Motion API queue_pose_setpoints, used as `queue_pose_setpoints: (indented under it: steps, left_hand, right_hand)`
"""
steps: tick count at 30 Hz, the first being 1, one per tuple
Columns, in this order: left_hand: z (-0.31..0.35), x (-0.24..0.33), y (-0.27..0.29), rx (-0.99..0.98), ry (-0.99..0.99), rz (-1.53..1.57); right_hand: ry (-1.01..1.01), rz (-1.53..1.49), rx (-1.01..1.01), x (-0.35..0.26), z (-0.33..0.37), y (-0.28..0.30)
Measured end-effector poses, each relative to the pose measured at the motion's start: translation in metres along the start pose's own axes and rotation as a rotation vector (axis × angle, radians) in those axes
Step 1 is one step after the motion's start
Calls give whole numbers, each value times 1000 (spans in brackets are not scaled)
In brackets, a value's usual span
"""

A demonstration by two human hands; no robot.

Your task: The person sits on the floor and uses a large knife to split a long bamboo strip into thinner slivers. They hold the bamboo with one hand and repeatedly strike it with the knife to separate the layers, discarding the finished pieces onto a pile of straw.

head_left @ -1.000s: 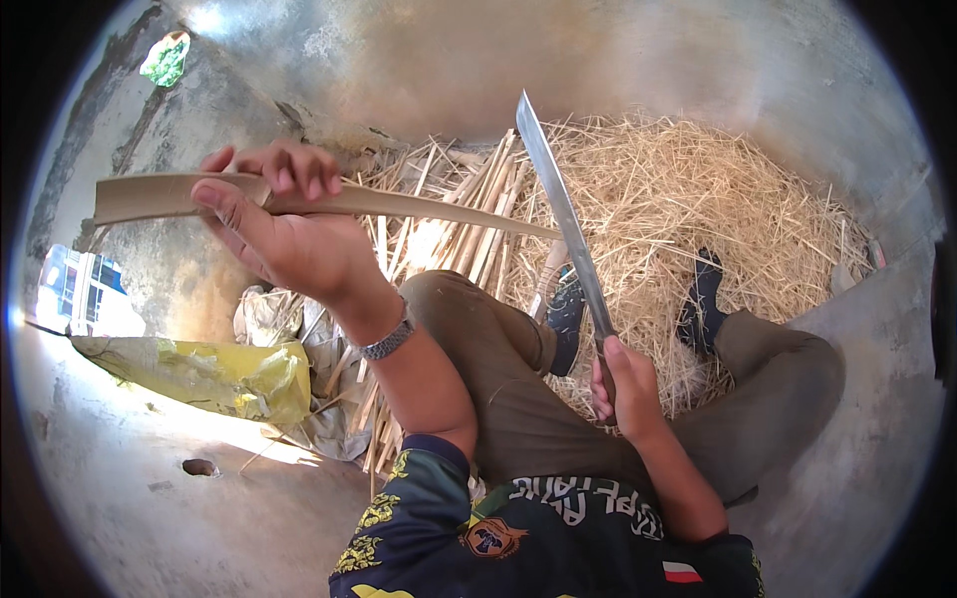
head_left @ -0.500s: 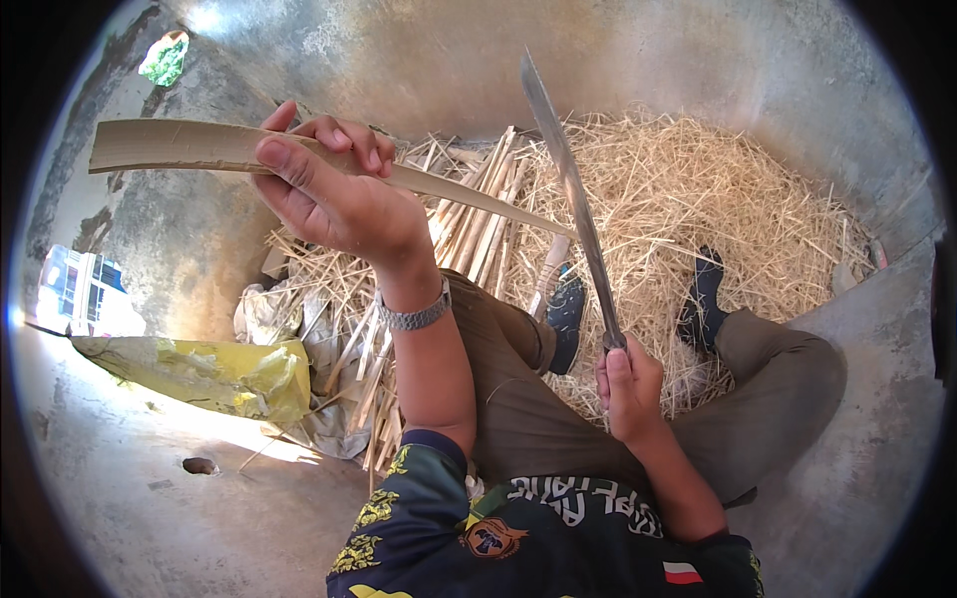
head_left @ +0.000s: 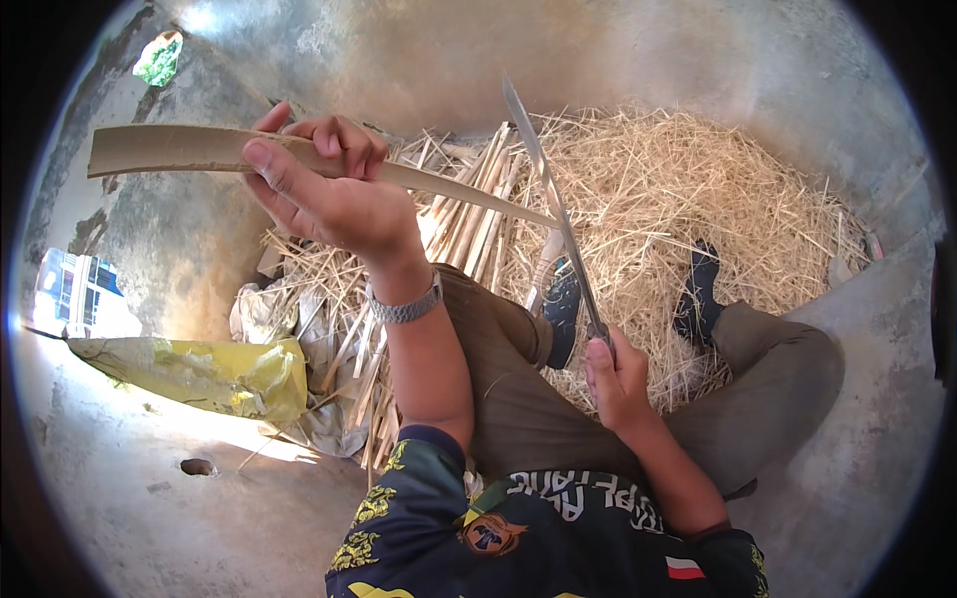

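My left hand (head_left: 344, 199) is raised at the upper left, its fingers and thumb closed around a long, pale split bamboo strip (head_left: 159, 149). The strip's broad end sticks out to the left, and its narrower part slopes down to the right. In my right hand (head_left: 620, 381), low at centre right, is the handle of a long machete (head_left: 546, 174) with its blade pointing up and slightly left. The strip's right tip meets the blade in the picture; whether they touch I cannot tell.
Dry shavings (head_left: 678, 179) are heaped beyond my feet. Several bamboo sticks (head_left: 478, 214) lie left of the heap, with more beneath my left forearm. A yellow plastic sheet (head_left: 249, 379) lies at the left. Concrete walls (head_left: 638, 60) enclose the space, and a hole (head_left: 197, 466) marks the concrete.
The machete and my right hand have shifted a little left, and the blade tip sits lower. My left hand has moved slightly left, still gripping the bamboo strip.
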State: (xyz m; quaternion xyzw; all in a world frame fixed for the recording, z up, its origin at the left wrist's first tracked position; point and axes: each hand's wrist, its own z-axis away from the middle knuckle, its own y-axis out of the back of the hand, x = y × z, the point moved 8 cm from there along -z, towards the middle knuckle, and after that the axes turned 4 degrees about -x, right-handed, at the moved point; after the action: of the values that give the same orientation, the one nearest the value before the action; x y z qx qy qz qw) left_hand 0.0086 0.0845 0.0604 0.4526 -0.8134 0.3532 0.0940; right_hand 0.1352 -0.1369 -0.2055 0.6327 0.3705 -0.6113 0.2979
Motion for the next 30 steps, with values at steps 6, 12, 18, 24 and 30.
queue_pose_setpoints:
  steps: [6, 12, 18, 24, 30]
  left_hand:
    - [3, 1, -2, -26, -26, 6]
    - [2, 3, -4, -59, -14, 38]
    - [0, 1, -2, -73, -18, 54]
    - [-2, 0, 3, -51, -10, 46]
    - [0, 1, 6, -4, 31, -17]
  right_hand:
    - [-136, 139, -132, 41, -12, -4]
    - [-627, -577, -312, 29, 3, -24]
    - [-618, -928, -463, 23, 7, -32]
    - [-305, -319, -167, 12, 2, -11]
    - [34, 192, -55, -14, -4, -13]
